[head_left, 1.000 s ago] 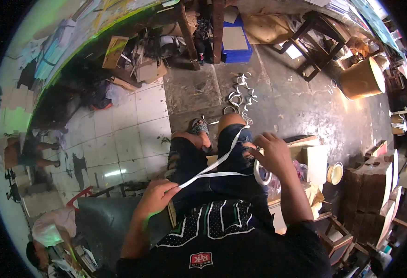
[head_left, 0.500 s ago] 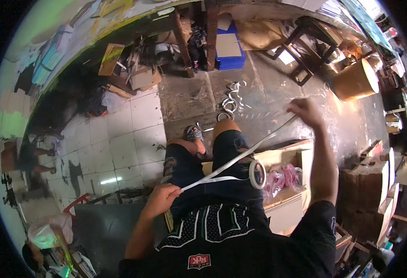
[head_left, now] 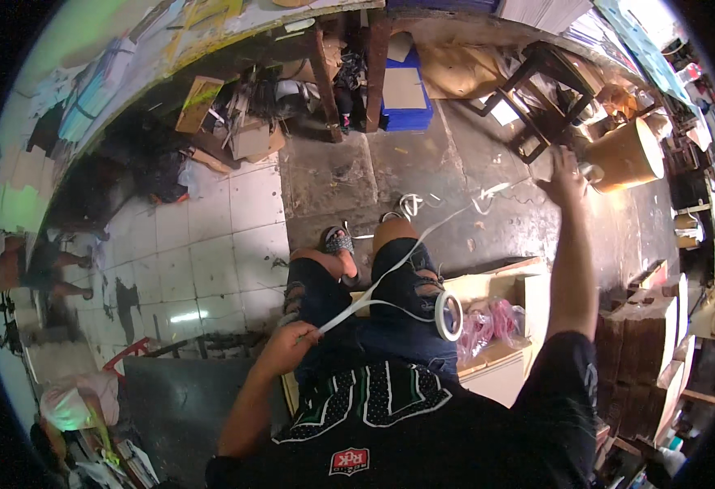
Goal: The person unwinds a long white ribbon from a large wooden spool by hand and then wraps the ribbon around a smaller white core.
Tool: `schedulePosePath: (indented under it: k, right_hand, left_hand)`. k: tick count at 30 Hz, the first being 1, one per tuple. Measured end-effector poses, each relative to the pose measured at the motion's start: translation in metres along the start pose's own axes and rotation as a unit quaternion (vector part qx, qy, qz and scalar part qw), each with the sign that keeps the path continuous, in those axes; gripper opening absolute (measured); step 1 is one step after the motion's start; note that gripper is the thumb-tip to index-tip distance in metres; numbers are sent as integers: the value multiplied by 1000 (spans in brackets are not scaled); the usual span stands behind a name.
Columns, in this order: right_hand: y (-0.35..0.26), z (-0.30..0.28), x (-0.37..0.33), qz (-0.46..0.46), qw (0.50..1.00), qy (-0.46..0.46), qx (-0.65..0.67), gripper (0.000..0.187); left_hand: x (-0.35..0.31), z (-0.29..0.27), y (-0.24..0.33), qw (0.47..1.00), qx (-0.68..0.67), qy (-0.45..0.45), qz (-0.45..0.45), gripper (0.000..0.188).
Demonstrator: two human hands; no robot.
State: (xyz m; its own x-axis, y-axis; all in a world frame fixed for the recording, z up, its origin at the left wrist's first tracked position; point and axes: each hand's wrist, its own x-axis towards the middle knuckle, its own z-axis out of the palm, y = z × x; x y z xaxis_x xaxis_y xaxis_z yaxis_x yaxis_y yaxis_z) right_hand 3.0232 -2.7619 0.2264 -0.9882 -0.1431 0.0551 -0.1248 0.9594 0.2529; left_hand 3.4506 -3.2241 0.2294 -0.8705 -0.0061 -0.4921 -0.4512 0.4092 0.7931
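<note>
My left hand (head_left: 290, 346) is closed, pinching a narrow white strip (head_left: 357, 306) above my lap. One length of it loops to a white roll (head_left: 449, 316), which hangs or rests at the edge of my right thigh. The other length runs slack over my right knee toward the far right, ending in loose curls (head_left: 483, 200). Stretched far out, my right hand (head_left: 567, 178) has its fingers apart, close to a tan barrel-like bin (head_left: 624, 157). A small pale shape beside that hand is too blurred to name. More white curls (head_left: 410, 205) lie beyond my knee.
By my right leg a wooden box (head_left: 496, 359) holds pink bundles in clear plastic (head_left: 490, 324). Brown stacks (head_left: 638, 338) stand at the right. Farther off are a dark wooden stool (head_left: 549, 98) and a blue stack (head_left: 406, 98). Another person (head_left: 80, 403) is at the lower left.
My right hand has moved farther out toward the bin, its fingers now spread off the strip. The strip has gone from taut to slack. My left hand keeps its pinch.
</note>
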Motion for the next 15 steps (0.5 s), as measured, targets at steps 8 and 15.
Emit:
schedulePosePath:
  k: [8,15]
  right_hand:
    - [-187,-9,-110,-363,793,-180,454,44]
    - [-205,-30,-127,-475,783,-74,395,28]
  left_hand:
    - [2,1,-2,999,8,-27,-27,24]
    - [5,0,-13,1000,-13,-21,-1,21]
